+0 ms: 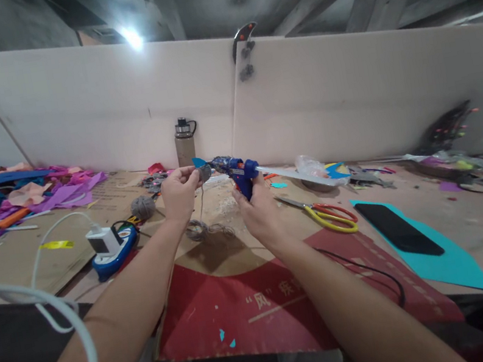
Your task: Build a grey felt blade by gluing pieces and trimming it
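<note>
My right hand (pixel 259 212) is wrapped round the handle of a blue hot glue gun (pixel 243 174), and a long clear glue stick (pixel 291 172) juts from its back. Between the fingertips of my left hand (pixel 180 196) is a small grey yarn-wrapped piece (pixel 205 173) with a blue pointed tip (pixel 199 162). The gun's nozzle end is close to this piece; whether they touch, I cannot tell. From the piece a strand of grey yarn hangs down to a loose tangle of yarn (pixel 203 229) on the work surface.
Red-handled and yellow-handled scissors (pixel 328 217) lie right of my hands. A black phone (pixel 397 228) rests on turquoise sheet (pixel 457 268). Left are a blue power strip (pixel 115 256) with a white charger, a grey yarn ball (pixel 143 207) and coloured scraps (pixel 31 194). A bottle (pixel 185 144) stands by the white partition.
</note>
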`<state>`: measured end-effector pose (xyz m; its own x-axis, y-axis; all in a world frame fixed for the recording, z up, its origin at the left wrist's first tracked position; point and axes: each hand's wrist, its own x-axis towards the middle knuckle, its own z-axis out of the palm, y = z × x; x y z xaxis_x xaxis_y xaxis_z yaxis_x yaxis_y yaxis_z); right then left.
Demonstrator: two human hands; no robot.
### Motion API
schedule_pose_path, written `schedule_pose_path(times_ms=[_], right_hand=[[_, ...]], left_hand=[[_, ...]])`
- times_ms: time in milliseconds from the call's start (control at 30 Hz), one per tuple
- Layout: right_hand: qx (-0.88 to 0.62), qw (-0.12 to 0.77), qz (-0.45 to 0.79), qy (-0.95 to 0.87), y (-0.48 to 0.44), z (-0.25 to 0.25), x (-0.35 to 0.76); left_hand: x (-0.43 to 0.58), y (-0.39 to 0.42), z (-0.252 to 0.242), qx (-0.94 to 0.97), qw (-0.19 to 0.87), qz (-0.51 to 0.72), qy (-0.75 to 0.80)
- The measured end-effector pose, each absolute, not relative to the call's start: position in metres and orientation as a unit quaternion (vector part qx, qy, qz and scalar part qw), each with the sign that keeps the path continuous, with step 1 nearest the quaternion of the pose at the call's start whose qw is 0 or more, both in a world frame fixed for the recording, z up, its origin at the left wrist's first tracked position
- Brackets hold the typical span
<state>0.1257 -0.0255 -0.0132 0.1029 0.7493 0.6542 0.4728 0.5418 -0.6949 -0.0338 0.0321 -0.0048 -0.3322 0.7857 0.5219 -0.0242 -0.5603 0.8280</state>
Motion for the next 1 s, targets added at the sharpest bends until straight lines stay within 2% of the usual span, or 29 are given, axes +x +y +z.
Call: schedule_pose_path(times_ms=[233,733,1000], right_hand=[[-0.458,0.606,0.123,-0.638,-0.0202,-0.0127,0.1295],[-0.451,0.571,0.143,-0.671,-0.0287,-0.0123,0.1237],[-0.48,0.578,0.112,-0.65,-0.0237,-0.012,0.1278]], left_hand=[[-0.0328,0.0296,-0.0016,0.462,0.338,0.741,0.352],[-0.0311,0.0287,-0.0021,0.467,0.338,0.737,0.354],[-0.0304,0.0271,-0.001,0.465,0.35,0.74,0.337]])
